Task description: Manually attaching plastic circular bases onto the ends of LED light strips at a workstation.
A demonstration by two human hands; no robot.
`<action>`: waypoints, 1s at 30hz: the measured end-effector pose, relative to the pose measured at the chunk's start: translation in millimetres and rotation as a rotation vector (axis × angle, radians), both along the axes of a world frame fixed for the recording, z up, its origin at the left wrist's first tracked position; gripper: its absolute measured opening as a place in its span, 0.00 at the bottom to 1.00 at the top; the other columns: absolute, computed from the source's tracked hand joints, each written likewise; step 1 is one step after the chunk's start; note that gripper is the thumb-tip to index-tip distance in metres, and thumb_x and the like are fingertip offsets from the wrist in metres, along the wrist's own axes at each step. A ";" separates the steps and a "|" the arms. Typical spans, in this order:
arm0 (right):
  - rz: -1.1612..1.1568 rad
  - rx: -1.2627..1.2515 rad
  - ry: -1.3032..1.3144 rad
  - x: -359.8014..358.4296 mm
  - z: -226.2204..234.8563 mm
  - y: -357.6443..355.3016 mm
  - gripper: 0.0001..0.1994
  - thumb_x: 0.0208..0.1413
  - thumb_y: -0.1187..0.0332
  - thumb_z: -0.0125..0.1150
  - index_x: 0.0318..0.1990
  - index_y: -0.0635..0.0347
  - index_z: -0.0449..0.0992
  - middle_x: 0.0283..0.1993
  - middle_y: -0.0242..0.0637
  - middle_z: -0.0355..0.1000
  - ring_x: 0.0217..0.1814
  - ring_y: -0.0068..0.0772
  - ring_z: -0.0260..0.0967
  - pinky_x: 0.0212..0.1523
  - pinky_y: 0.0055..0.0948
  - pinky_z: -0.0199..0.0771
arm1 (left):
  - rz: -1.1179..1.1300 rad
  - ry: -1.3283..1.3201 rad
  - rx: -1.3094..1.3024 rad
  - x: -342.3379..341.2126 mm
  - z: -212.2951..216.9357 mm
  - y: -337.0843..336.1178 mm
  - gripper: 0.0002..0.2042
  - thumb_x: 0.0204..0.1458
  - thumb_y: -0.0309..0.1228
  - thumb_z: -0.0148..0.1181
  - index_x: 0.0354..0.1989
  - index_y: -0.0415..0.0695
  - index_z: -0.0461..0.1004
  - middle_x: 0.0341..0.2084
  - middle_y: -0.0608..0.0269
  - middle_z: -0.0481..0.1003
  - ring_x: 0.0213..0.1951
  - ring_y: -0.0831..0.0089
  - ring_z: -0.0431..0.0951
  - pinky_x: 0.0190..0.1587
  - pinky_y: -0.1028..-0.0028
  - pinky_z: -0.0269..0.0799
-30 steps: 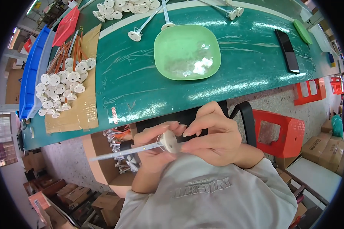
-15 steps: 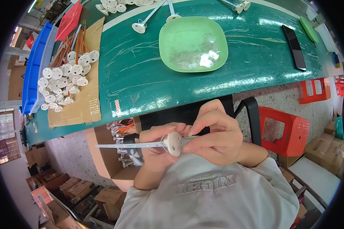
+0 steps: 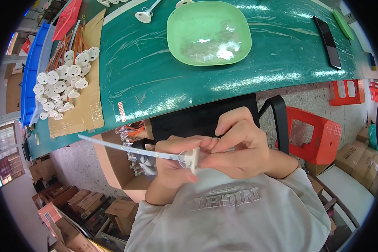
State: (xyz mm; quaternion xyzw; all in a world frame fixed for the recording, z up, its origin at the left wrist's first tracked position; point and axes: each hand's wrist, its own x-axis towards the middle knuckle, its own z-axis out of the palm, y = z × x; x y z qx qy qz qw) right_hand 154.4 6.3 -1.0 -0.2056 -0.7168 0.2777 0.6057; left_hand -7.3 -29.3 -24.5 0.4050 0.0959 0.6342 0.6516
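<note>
LED strip (image 3: 122, 148) has swung its free end up toward the bench (image 3: 143, 84)'s near edge. Left hand (image 3: 171, 174) curls round its white disc (image 3: 194, 161), just off that edge; right hand (image 3: 245, 147) is pinched closed beside it, can't tell on what. Looks light, wires (image 3: 183, 158) fragile, so grab the rim.

Workbench (image 3: 143, 80), heaped parts (image 3: 63, 86) and cartons (image 3: 121, 215) show a workshop

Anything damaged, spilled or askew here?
The green tabletop looks worn: pale streaks, scratches or creases, run across it around the green bowl. I see no spill, and the disc-ended strip in the left hand shows no obvious damage.
</note>
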 end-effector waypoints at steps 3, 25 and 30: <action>0.074 -0.025 0.121 -1.8 -6.6 -0.6 0.11 0.32 0.78 0.75 0.28 0.58 0.85 0.35 0.32 0.69 0.42 0.40 0.65 0.35 0.29 0.68 | -0.036 -0.042 -0.041 4.8 0.3 -4.3 0.30 0.46 0.32 0.75 0.58 0.34 0.71 0.54 0.40 0.73 0.54 0.49 0.76 0.57 0.54 0.74; -0.014 0.287 -0.162 11.7 5.8 -3.2 0.13 0.37 0.75 0.68 0.36 0.65 0.81 0.34 0.39 0.74 0.26 0.28 0.69 0.19 0.21 0.59 | -0.003 0.039 0.015 -0.4 4.5 -10.2 0.29 0.48 0.36 0.73 0.57 0.37 0.68 0.55 0.44 0.71 0.57 0.49 0.74 0.60 0.54 0.72; -0.055 0.328 -0.132 9.5 2.5 -6.4 0.13 0.34 0.75 0.67 0.33 0.65 0.81 0.35 0.40 0.75 0.28 0.31 0.71 0.21 0.22 0.67 | -0.067 0.060 0.050 0.8 2.1 -12.2 0.31 0.48 0.33 0.73 0.59 0.40 0.65 0.57 0.47 0.68 0.60 0.51 0.71 0.63 0.56 0.70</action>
